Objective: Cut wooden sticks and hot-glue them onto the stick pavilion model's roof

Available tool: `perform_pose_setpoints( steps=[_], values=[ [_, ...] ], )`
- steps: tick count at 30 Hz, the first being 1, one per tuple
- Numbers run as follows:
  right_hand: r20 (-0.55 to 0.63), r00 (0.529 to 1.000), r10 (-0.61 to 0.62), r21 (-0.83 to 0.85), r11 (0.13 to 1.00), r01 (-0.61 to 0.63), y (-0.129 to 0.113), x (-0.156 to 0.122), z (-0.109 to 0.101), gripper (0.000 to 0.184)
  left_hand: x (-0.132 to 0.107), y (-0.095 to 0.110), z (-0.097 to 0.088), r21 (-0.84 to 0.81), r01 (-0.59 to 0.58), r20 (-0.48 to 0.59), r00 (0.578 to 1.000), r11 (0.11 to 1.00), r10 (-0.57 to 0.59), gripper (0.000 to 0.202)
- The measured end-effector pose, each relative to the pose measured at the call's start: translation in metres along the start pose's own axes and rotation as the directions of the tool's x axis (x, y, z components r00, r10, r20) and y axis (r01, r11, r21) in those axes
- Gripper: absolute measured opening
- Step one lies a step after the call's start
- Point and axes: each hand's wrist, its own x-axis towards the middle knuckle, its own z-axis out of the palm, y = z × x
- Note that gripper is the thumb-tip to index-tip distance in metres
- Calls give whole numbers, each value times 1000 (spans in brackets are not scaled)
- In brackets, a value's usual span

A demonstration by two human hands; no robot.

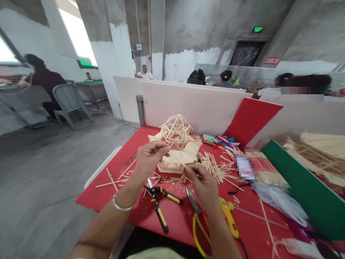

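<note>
Pinching a stick between left hand and right hand, I judge it light, stiff, snappable. Its ends suit gripping.

From above and behind the hands, the head view faces forward and down across the red tabletop.

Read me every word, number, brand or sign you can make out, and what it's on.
No text reads clearly.
Lit green sign, upper right: marks too blurred to read.
Red sign, lower down: pale characters, too small to read.
Pale item at right: pixelated, unreadable.
Small colored box: any print too blurred.
Yellow glue gun: any markings too small.
</note>
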Motion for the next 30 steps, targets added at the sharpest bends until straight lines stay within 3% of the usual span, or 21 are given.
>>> perform_pose_setpoints(
  steps=[3,6,10,14,16,19,22,25,30],
  values=[
    [-199,975,97,253,966,-45,-20,32,-12,36,0,-5,-2,17,107,97,989,994,-108,20],
    [-258,962,83,396,918,27,-50,54,-5,36,-9,-28,2,-20,247,216,947,969,-237,25],
    [-90,996,9,257,966,15,-68,57,24,36,-17,-48,19,-193,364,277,911,911,-305,32],
    [82,995,-51,111,993,41,-53,56,43,33,-14,-39,31,-233,385,259,910,893,-325,38],
    [87,996,-25,95,995,17,-46,62,45,35,-7,-29,27,-125,326,181,936,937,-302,38],
    [82,996,19,56,998,-24,-39,76,47,37,12,-18,14,81,106,-28,994,991,-104,32],
    [111,993,36,45,998,-41,-33,88,51,42,43,-19,0,241,-63,-121,988,968,94,24],
    [99,995,29,49,998,-34,-23,94,57,47,74,-25,-4,303,-111,-92,985,946,145,24],
    [100,995,-7,45,999,2,-15,101,61,44,106,-27,6,331,-157,-1,986,931,167,26]
  ],
)
